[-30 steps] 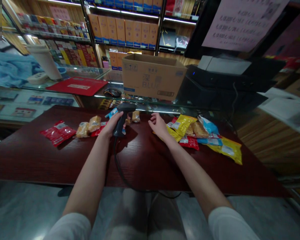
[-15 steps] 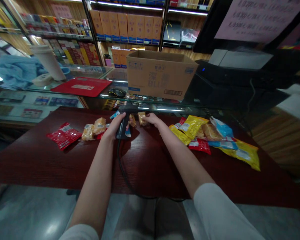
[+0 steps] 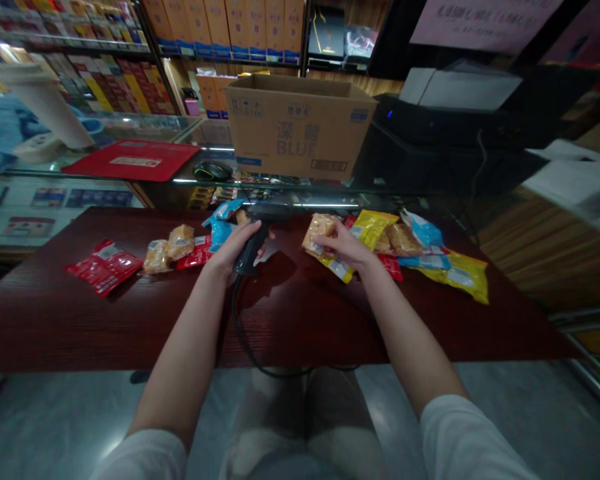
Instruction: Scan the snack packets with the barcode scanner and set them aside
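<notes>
My left hand (image 3: pixel 236 248) is wrapped round the grip of a black barcode scanner (image 3: pixel 251 248), held above the table with its cable hanging down. My right hand (image 3: pixel 347 247) grips a clear-wrapped pale brown snack block (image 3: pixel 318 232) at the edge of the pile on the right. That pile has yellow snack packets (image 3: pixel 375 228), a red packet (image 3: pixel 391 268), a blue packet (image 3: pixel 425 230) and another wrapped snack block (image 3: pixel 403 239). Left of the scanner are a blue packet (image 3: pixel 222 230), a red packet (image 3: pixel 104 268) and two wrapped snack pieces (image 3: pixel 181 242).
Behind the dark red table (image 3: pixel 300 327) runs a glass counter bearing an open cardboard box (image 3: pixel 300 127), a mouse (image 3: pixel 213 171), a red mat (image 3: pixel 135 159) and a white cup (image 3: pixel 55 110). A black printer-like machine (image 3: pixel 445 147) stands right.
My right hand has moved right, away from the scanner to the right-hand pile, with a wrapped snack block in it. My left hand still holds the scanner. The view has tilted down.
</notes>
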Action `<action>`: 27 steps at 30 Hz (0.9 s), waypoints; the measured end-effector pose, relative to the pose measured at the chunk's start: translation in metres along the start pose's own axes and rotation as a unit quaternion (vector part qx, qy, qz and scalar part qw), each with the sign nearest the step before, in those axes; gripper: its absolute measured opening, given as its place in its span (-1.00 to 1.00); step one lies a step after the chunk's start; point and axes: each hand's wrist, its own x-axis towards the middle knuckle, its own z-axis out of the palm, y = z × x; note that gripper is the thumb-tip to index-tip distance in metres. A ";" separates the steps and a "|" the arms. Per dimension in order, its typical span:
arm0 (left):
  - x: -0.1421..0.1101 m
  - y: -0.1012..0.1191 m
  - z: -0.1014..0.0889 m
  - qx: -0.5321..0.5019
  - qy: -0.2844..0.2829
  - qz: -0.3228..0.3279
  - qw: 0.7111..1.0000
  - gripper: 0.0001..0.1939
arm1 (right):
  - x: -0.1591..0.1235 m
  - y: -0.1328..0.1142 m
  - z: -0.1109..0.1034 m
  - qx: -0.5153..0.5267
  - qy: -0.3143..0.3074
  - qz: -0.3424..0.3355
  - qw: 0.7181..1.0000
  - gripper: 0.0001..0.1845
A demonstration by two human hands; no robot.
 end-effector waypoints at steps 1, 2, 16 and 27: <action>-0.001 -0.001 0.004 0.000 -0.010 -0.003 1.000 -0.48 | -0.005 -0.001 -0.008 -0.003 0.022 -0.002 1.000 -0.37; -0.002 -0.001 0.009 0.000 -0.022 -0.008 1.000 -0.47 | -0.008 -0.001 -0.016 -0.008 0.049 -0.005 0.999 -0.41; -0.012 -0.015 0.045 0.042 -0.121 -0.035 0.991 -0.37 | 0.000 0.006 -0.039 -0.060 0.102 -0.003 0.993 -0.56; -0.010 -0.025 0.055 0.028 -0.120 -0.027 0.992 -0.40 | 0.004 0.008 -0.034 -0.101 0.129 0.026 0.986 -0.74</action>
